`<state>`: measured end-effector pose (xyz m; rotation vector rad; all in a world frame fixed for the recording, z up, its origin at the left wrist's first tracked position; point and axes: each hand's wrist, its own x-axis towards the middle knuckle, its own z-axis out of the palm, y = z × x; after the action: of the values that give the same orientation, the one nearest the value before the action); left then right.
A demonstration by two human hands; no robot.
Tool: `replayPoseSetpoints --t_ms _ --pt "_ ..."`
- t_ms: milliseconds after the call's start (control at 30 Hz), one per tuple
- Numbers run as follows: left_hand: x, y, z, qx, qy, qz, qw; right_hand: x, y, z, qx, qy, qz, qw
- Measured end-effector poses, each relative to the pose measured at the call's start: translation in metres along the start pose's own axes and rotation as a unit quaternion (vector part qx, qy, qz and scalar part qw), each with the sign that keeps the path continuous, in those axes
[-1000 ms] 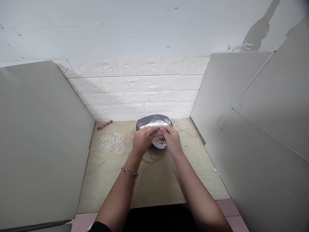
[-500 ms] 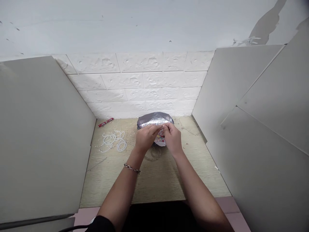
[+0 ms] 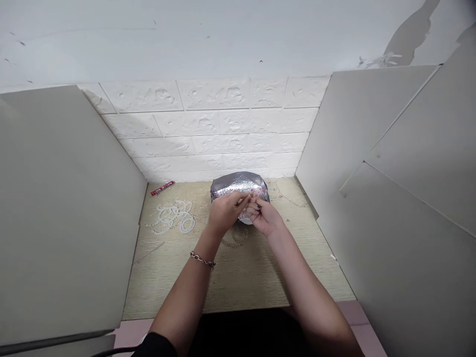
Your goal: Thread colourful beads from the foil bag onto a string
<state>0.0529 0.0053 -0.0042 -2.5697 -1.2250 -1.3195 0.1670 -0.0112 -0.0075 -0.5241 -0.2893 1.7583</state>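
A silver foil bag [image 3: 240, 182] with colourful beads in it stands near the back wall. Over its front, my left hand [image 3: 226, 210] has thumb and forefinger pinched together; whatever lies between them is too small to name. My right hand [image 3: 266, 215] is close beside it, turned with the palm side partly up and its fingers curled in. A tiny red bead [image 3: 252, 190] seems to show by the left fingertips. Below the wrists lies a coiled string of clear beads [image 3: 236, 242], partly hidden by my left hand.
Loops of white bead strings [image 3: 174, 218] lie left on the wooden tabletop [image 3: 245, 282]. A red packet [image 3: 162, 188] rests at the back left, a thin needle-like rod [image 3: 150, 252] nearer the front. Fine thread [image 3: 292, 199] lies at right. Grey panels [image 3: 67, 213] flank both sides.
My right hand has rolled palm side up and dropped slightly, its fingertips parting from the left ones. My left hand stays almost in place over the bag.
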Motion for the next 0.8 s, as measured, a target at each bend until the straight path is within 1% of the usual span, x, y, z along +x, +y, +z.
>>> replayPoseSetpoints --t_ms 33,100,200,267,333,433,500,533,667,800 --pt "0.0 0.0 0.0 0.0 -0.003 -0.003 1.0 0.001 0.0 0.0 0.035 0.004 0.017 0.999" --pt "0.001 0.0 -0.001 -0.002 -0.01 -0.008 1.0 0.002 -0.001 0.0 0.071 0.013 0.026 0.997" --pt "0.002 -0.001 -0.002 -0.008 -0.016 -0.013 1.0 0.002 -0.001 0.0 0.066 0.038 0.012 0.997" --pt "0.003 -0.002 -0.003 -0.011 -0.013 -0.011 1.0 0.001 0.0 0.001 0.043 0.051 0.007 0.998" --pt "0.003 -0.003 -0.003 -0.01 -0.008 -0.005 1.0 0.0 0.001 0.001 0.007 0.047 -0.004 0.999" --pt "0.003 -0.004 -0.005 -0.006 0.004 0.0 1.0 -0.003 0.003 0.001 -0.074 0.04 -0.066 0.994" --pt "0.004 -0.004 -0.006 -0.012 0.006 0.001 1.0 -0.005 0.004 0.001 -0.131 0.039 -0.108 0.985" --pt "0.004 -0.003 -0.007 -0.017 0.004 0.002 1.0 -0.006 0.003 0.001 -0.156 0.037 -0.118 0.98" --pt "0.005 -0.003 -0.01 -0.04 -0.01 0.006 0.999 -0.008 0.001 0.001 -0.216 0.019 -0.107 0.97" --pt "0.006 -0.005 -0.013 -0.047 -0.032 0.007 0.998 -0.009 -0.001 0.001 -0.227 0.013 -0.096 0.969"
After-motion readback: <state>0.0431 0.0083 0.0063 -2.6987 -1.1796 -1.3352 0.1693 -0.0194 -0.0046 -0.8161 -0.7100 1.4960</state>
